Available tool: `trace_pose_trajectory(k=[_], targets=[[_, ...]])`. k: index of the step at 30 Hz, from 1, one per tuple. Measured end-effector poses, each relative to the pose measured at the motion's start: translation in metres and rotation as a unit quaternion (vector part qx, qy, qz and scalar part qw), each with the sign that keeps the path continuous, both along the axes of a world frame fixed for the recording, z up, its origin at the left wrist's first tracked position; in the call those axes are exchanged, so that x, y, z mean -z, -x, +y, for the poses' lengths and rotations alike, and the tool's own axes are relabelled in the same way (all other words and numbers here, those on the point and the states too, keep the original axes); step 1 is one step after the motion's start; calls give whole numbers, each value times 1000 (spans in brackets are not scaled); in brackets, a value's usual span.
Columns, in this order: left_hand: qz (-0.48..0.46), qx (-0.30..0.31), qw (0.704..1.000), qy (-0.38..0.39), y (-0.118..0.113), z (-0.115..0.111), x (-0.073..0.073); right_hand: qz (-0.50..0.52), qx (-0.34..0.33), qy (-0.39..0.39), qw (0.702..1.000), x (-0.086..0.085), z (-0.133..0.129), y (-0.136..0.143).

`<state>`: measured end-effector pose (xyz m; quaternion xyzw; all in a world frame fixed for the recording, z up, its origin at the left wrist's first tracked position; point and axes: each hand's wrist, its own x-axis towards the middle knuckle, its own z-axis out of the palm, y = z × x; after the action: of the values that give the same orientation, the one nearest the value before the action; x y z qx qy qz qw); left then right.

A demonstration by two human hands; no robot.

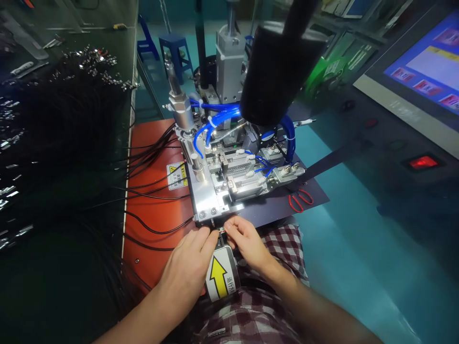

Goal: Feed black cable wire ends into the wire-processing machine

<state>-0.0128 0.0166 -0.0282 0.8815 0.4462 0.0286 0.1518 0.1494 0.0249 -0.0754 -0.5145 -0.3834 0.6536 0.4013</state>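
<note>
At the machine, my left hand and right hand are pinching a tiny blurred piece, fingers closed

Small slim piece, pale with a reddish tint, ends hidden, finer detail too small to tell, lying roughly crosswise, held between left fingers at nine o'clock and right fingers at three o'clock
</note>
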Motion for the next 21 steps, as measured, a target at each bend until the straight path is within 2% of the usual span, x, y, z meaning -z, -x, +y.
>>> trace_pose_trajectory(k=[4, 8, 13, 21], targets=[[-87, -18, 995, -47, 1, 2, 3, 30, -6, 9, 999, 0, 1, 1], [-112, -5, 991, -76, 1, 5, 3, -5, -5, -23, 1000, 3, 0, -1], [-96, 8, 992, -83, 3, 5, 5, -57, -15, -58, 997, 5, 0, -4], [9, 4, 1000, -25, 3, 0, 9, 17, -20, -26, 999, 5, 3, -3]])
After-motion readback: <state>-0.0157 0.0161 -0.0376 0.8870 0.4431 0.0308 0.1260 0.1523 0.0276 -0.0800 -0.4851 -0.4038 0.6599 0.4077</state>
